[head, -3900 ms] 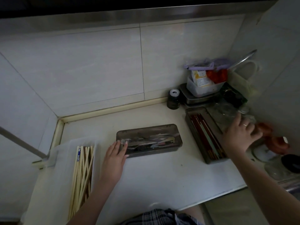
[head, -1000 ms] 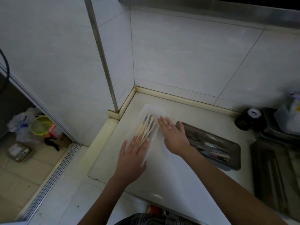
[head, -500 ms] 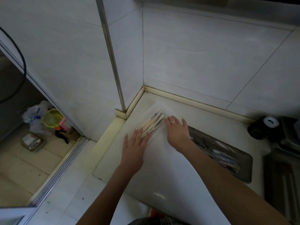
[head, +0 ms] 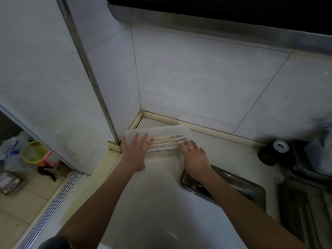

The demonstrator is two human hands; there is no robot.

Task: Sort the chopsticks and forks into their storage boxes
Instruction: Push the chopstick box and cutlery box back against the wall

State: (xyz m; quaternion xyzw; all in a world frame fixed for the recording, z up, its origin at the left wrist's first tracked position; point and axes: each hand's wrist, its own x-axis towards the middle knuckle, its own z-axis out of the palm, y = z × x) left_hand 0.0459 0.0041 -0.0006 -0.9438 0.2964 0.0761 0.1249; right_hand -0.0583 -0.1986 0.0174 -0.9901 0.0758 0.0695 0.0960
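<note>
A clear plastic box (head: 161, 131) lies crosswise in the far left corner of the white counter, with several pale wooden chopsticks (head: 168, 140) inside it. My left hand (head: 135, 150) lies flat on the box's left end, fingers spread. My right hand (head: 195, 155) presses flat on its right end, a ring on one finger. A dark smoky box (head: 239, 186) with cutlery lies to the right, partly hidden under my right forearm. Another dark tray (head: 305, 212) sits at the far right edge.
A black round jar with a white top (head: 274, 150) stands by the back wall, next to containers (head: 319, 155) at the right edge. A metal post (head: 93, 74) rises at the counter's left corner. On the floor at left lie bags and a yellow bowl (head: 33, 153).
The clear chopstick box has turned from lengthwise to crosswise and slid back into the corner. Both hands moved with it and now rest on its two ends. The view shifted left.
</note>
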